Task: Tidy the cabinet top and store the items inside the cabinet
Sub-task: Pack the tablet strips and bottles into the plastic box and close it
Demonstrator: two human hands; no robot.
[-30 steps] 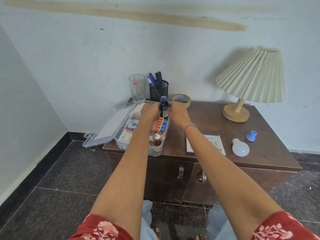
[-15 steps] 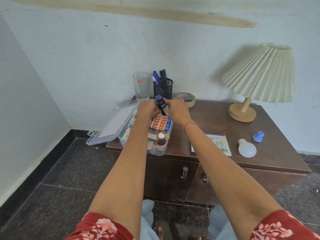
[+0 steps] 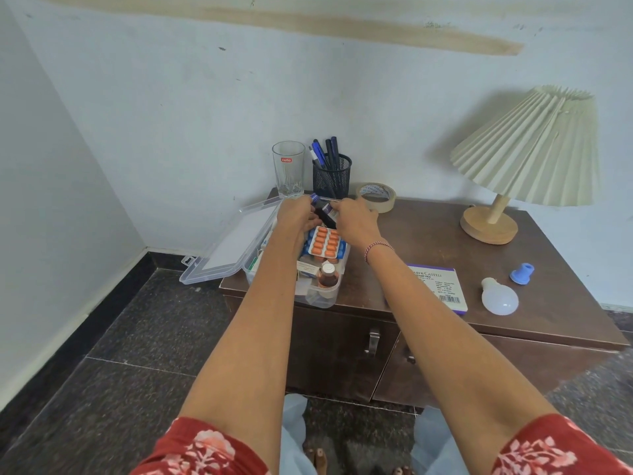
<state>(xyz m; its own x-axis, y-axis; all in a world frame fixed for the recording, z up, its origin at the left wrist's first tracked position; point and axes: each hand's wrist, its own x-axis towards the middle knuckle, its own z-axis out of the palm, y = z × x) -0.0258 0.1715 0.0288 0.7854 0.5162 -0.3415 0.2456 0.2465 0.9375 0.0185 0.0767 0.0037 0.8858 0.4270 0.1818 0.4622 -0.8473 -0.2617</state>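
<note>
Head view: a tilted dark bottle [image 3: 324, 217] hangs over the open clear box [image 3: 327, 298] at the desk's [image 3: 428, 234] left, left grip [image 3: 296, 217] pinching its blue cap, right grip [image 3: 354, 221] pinching its body.

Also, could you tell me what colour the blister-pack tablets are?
The tablets are orange, seen best in the head view.

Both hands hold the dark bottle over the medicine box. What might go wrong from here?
The plastic box looks heaped, so the tilted dark bottle in the left hand and right hand may stop its lid from closing. The box sits at a front corner of the cabinet top; pushing could shift it off. The loose bulb might roll.
</note>
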